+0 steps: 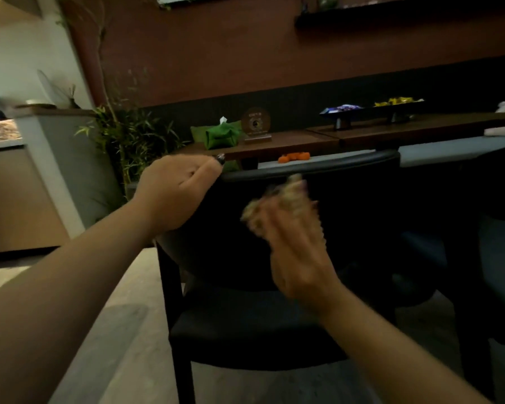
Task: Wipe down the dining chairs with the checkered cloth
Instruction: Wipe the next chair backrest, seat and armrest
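A black dining chair [318, 164] stands in front of me with its back toward me, pushed up to the table. My left hand [178, 191] grips the left end of the chair's top rail, fingers curled over it. My right hand [298, 249] is blurred and presses the pale checkered cloth [286, 196] against the rear face of the chair back, just under the rail. The cloth sticks out above and beside my fingers. The black seat [245, 328] shows below my arms.
A dark wooden table [420, 126] behind the chair holds a green tissue pouch [220, 135], a round plaque [255, 123], a black tray of wrapped sweets [373, 110] and small orange items [293, 156]. A second dark chair [496, 243] stands at right. A leafy plant [129, 135] grows at left.
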Action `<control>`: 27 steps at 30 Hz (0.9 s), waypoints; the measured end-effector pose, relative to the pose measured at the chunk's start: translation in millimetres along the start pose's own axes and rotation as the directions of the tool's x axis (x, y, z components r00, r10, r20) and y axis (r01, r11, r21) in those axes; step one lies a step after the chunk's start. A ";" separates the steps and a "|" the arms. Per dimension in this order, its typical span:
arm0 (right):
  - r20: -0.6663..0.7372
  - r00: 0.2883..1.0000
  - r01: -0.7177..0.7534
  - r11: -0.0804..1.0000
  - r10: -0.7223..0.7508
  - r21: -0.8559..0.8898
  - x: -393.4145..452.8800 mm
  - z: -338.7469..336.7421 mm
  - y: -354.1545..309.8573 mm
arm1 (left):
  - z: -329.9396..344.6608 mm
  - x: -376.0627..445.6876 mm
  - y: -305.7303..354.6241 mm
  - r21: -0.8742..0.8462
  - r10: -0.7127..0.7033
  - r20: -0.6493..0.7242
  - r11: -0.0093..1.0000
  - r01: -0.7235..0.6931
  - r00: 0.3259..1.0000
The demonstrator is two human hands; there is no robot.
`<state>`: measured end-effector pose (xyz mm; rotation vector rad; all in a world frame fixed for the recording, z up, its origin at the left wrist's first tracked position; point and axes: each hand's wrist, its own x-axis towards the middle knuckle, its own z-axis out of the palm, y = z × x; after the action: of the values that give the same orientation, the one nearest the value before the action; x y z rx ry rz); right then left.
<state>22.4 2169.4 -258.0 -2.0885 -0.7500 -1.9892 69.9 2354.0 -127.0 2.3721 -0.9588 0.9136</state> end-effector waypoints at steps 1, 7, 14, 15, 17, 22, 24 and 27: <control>0.086 0.987 0.142 0.989 -0.139 -0.029 0.8 -3.6 2.8 | -2.0 0.7 -0.6 -0.071 -0.020 0.036 0.997 0.023 0.999; 0.041 0.974 0.223 0.974 -0.221 -0.042 52.5 4.8 5.8 | -10.8 8.6 -16.3 -0.353 -0.123 0.070 0.925 0.140 0.990; 0.536 0.615 0.652 0.755 -0.578 0.066 27.4 2.0 -4.8 | -1.8 -8.8 -42.2 0.009 -0.118 -0.003 0.993 0.118 0.993; 0.475 0.681 0.612 0.789 -0.558 0.050 41.2 4.1 -7.4 | -3.3 -8.9 -44.7 -0.042 -0.113 0.013 0.993 0.113 0.994; 0.325 0.811 0.522 0.853 -0.486 -0.025 68.3 12.2 -10.6 | -6.8 -12.4 -51.6 -0.244 -0.151 0.007 0.958 0.148 0.988; 0.560 0.639 0.630 0.777 -0.528 0.014 26.0 26.6 -29.9 | -7.4 -25.0 -54.1 -0.457 -0.222 0.039 0.863 0.215 0.974; 0.713 0.532 0.619 0.784 -0.456 0.040 8.8 21.7 -37.2 | -9.3 -23.8 -54.6 -0.472 -0.214 0.068 0.854 0.220 0.974; 0.661 0.577 0.595 0.801 -0.479 0.062 26.5 25.0 -45.5 | -10.5 -22.3 -59.3 -0.484 -0.210 0.111 0.842 0.238 0.971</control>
<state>23.5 2226.2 -244.9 -2.9948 -1.5633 -1.5109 96.5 2410.1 -143.4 2.0133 -0.7938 0.4441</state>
